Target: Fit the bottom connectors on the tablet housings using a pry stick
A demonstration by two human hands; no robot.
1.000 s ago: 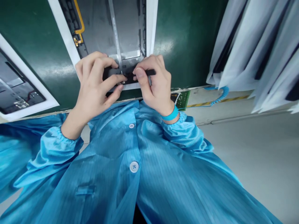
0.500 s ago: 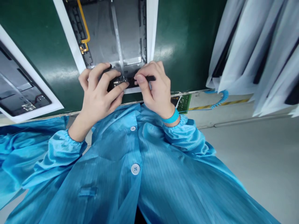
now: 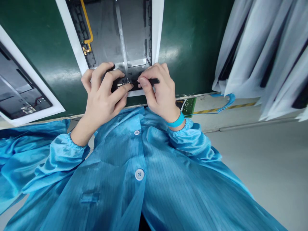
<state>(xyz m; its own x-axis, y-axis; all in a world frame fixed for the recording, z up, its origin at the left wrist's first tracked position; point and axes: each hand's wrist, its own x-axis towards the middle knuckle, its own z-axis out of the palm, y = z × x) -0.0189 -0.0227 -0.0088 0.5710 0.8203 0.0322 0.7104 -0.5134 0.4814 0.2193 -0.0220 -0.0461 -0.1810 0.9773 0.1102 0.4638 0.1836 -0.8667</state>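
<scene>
An opened tablet (image 3: 106, 38) lies on a white sheet at the bench edge, its inside showing a grey battery area, a pale central strip and an orange flex cable (image 3: 90, 35). My left hand (image 3: 103, 89) rests over the tablet's near left corner with fingers spread; its index fingertip presses beside a small circuit board (image 3: 121, 84). Between the thumb and fingers of my right hand (image 3: 160, 91) is a thin black stick-like tool (image 3: 154, 81), pointing left toward the near edge of the tablet. The tool's tip is too small to make out.
Another opened tablet (image 3: 16, 89) lies on a white sheet at the left. White hanging sheets (image 3: 255, 48) line the right side of the green bench (image 3: 192, 41). A green circuit board (image 3: 189, 107) and a coiled blue cord (image 3: 228, 102) sit below the bench edge. Blue fabric shows at far left.
My right hand and the black tool have shifted very slightly to the left. My left hand stays in place on the tablet.
</scene>
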